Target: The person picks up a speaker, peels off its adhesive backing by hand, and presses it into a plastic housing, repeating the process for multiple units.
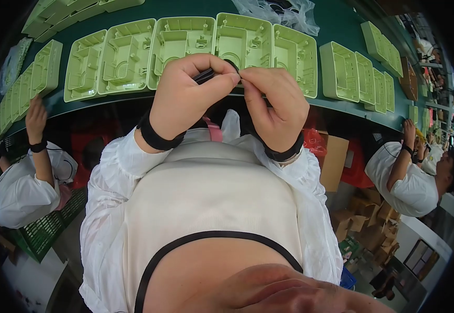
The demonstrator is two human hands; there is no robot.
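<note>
Close together in front of my chest, both hands are raised at the table's near edge. My left hand (pixel 185 91) is closed around a dark, glossy black piece (pixel 204 77), perhaps a bundled strip or cable; most of it is hidden in the fingers. Thumb and index finger of my right hand (pixel 276 104) pinch at its thin end, beside the left thumb tip. A small black loop shows above the meeting fingertips. Just beyond my hands, a row of light green plastic housings (pixel 181 26) lies open side up, with posts and ribs inside.
More green housings (pixel 340 73) stand along the green table (pixel 342 26) on the right, and others (pixel 48 68) on the left. Clear plastic bags (pixel 289 15) with dark parts lie at the back. Co-workers sit on both sides. Cardboard boxes (pixel 336 161) and a green crate (pixel 41 229) are below.
</note>
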